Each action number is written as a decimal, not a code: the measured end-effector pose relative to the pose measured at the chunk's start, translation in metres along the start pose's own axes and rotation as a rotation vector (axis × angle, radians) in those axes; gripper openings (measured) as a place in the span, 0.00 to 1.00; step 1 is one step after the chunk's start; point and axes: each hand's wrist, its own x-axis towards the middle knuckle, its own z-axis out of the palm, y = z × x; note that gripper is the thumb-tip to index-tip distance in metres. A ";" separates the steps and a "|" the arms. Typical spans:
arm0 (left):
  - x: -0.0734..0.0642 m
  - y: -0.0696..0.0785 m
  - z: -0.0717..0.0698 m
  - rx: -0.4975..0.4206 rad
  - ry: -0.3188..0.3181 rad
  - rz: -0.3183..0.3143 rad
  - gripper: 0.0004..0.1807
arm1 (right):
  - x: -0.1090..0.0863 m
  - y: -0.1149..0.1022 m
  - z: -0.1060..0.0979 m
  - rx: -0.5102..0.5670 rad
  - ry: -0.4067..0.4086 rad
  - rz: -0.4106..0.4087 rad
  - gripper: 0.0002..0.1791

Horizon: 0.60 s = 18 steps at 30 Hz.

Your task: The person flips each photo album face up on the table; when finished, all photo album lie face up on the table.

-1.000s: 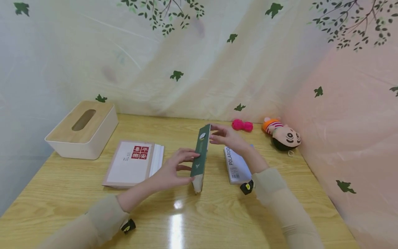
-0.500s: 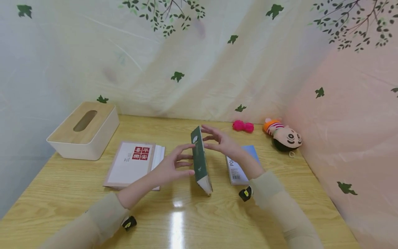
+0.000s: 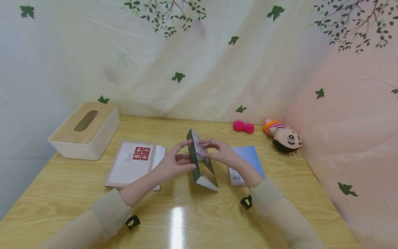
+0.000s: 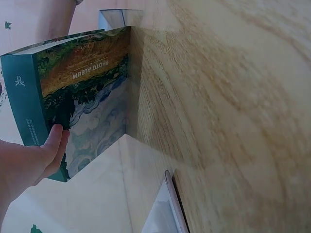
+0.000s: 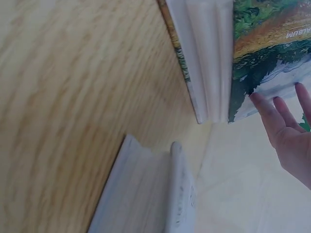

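A photo album [image 3: 205, 164] with a green spine and a painted landscape cover stands on its long page edge in mid-table, spine uppermost, tilted. My left hand [image 3: 171, 165] is at its left side, fingertips and thumb touching the cover and spine edge. In the left wrist view, the album [image 4: 87, 97] shows its printed cover, with the fingers lying against it. From the right, my right hand [image 3: 222, 152] touches the opposite cover with spread fingertips. The right wrist view has the right hand [image 5: 289, 136] reaching the album's picture cover [image 5: 272, 58], and white pages show beside it.
Left of the album lies a white book [image 3: 130, 164] with red character squares. A blue-and-white album [image 3: 248, 159] lies to the right, partly behind the right forearm. Farther back are a wood-topped tissue box [image 3: 102, 135], a pink toy [image 3: 243, 127] and a plush doll [image 3: 284, 136].
The album has turned counterclockwise, its far end swinging left and near end right, so its right cover now shows. My right hand has moved from the far end onto that cover.
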 end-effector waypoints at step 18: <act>0.005 -0.008 -0.016 0.140 0.012 -0.031 0.42 | -0.013 0.040 0.012 -0.199 -0.043 -0.025 0.38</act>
